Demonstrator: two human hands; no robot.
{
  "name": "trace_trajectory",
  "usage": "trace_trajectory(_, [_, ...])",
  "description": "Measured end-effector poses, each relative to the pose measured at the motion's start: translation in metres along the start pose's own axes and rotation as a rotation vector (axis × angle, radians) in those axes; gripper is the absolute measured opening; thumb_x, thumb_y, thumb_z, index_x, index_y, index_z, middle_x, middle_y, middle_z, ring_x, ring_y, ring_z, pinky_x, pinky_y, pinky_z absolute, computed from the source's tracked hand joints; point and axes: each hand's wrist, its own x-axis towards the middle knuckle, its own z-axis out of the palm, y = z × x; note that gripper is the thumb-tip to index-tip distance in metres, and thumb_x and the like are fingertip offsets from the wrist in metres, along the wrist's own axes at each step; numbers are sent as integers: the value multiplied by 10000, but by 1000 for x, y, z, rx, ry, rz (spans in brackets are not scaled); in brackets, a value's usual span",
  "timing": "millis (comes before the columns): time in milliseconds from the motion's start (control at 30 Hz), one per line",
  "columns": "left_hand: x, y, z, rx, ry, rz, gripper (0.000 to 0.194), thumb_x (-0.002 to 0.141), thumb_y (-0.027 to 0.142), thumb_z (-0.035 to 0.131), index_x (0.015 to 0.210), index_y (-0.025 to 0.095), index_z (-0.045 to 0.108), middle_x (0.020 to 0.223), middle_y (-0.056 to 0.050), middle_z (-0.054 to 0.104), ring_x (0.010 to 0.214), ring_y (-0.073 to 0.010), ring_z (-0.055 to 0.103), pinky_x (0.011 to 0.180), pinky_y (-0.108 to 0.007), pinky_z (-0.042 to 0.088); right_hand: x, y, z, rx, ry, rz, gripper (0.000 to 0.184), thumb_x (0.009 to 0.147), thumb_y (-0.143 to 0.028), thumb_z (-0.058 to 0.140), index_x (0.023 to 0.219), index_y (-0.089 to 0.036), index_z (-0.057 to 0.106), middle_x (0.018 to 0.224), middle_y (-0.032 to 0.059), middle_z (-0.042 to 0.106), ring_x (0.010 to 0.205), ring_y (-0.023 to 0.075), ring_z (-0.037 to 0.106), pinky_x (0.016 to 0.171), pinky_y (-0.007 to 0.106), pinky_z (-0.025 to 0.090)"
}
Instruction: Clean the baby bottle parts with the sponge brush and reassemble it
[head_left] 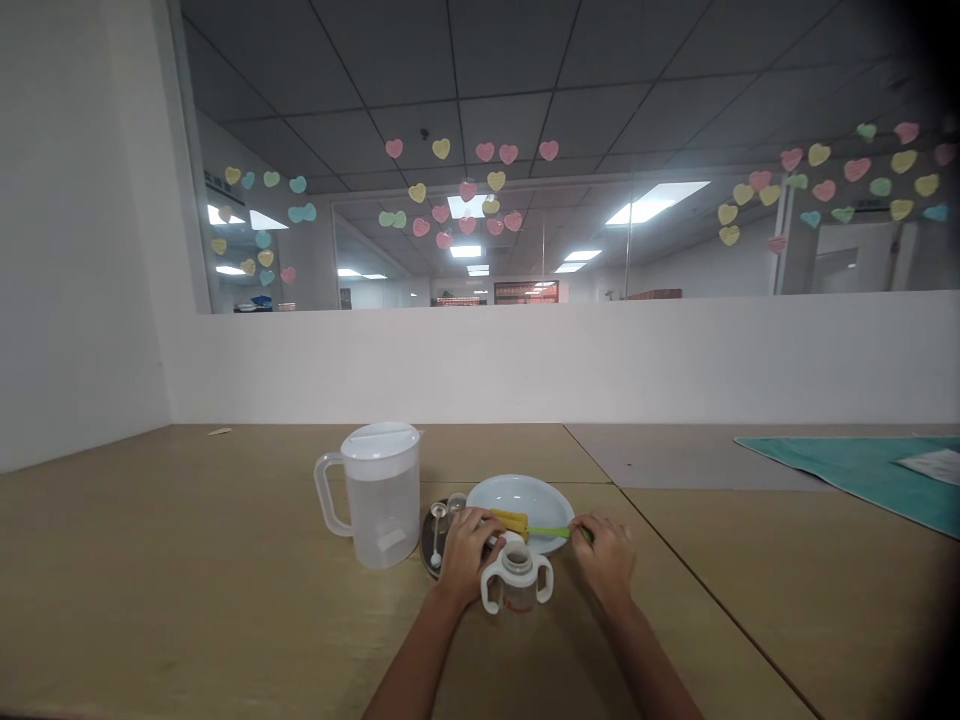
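Note:
My right hand (606, 558) is closed on the green handle of a bottle brush (551, 532). The brush's yellow sponge head points left, over the near side of a white bowl (517, 490). At the sponge, my left hand (466, 552) has its fingers curled around a small white piece (513, 538), partly hidden by the fingers and the sponge. Just in front stands a clear baby bottle (517, 580), upright and uncapped, with a white two-handled collar. Beside my left hand, a dark round tray (427, 545) holds a white straw piece (437, 535) and a clear dome cap (456, 503).
To the left stands a translucent lidded pitcher (382, 500), its handle facing left. A teal cloth (847, 470) lies at the far right, under a white sheet (934, 464). A low white wall (525, 365) with a window above closes off the table's back edge.

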Motion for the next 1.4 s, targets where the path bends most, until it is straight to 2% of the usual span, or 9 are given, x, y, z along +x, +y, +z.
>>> trace_trajectory(267, [2, 7, -1, 105, -4, 23, 226, 888, 275, 454, 1018, 252, 638, 948, -56, 575, 894, -210, 496, 822, -360, 383, 1, -8, -4, 108, -162, 269, 297, 707, -301, 423, 725, -219, 707, 832, 48, 709, 805, 219, 596, 690, 289, 347])
trace_trajectory(533, [2, 4, 0, 44, -11, 1, 182, 888, 306, 434, 940, 205, 576, 974, -60, 565, 902, -221, 488, 824, -366, 374, 0, -3, 0, 232, -147, 466, 319, 704, -372, 431, 757, -222, 707, 878, 47, 708, 815, 226, 608, 659, 276, 377])
trace_trajectory(867, [0, -3, 5, -46, 39, 14, 135, 853, 308, 454, 904, 197, 512, 916, -65, 592, 874, -222, 525, 812, -357, 397, 1, -6, -1, 165, -202, 514, 319, 724, -354, 423, 807, -224, 703, 912, 48, 705, 828, 228, 611, 644, 273, 380])
trace_trajectory(1033, [0, 1, 2, -64, 39, -7, 115, 838, 267, 455, 900, 197, 522, 899, -61, 585, 860, -216, 529, 798, -345, 412, 0, -5, 1, 154, -137, 449, 339, 721, -362, 406, 803, -208, 697, 939, 60, 697, 841, 239, 605, 656, 291, 378])
trace_trajectory(1233, [0, 4, -1, -41, 25, -26, 126, 805, 255, 521, 911, 200, 563, 957, -65, 556, 916, -215, 524, 826, -344, 433, 1, -3, -2, 290, -12, 510, 342, 677, -398, 427, 742, -194, 694, 862, 78, 703, 813, 251, 601, 664, 303, 387])
trace_trajectory(1400, [-2, 1, 3, -2, 121, -53, 118, 817, 247, 505, 891, 184, 571, 1018, -89, 526, 962, -217, 525, 857, -359, 451, 1, -5, -8, 451, -38, 547, 328, 667, -416, 439, 687, -194, 681, 833, 69, 703, 804, 248, 591, 689, 300, 385])
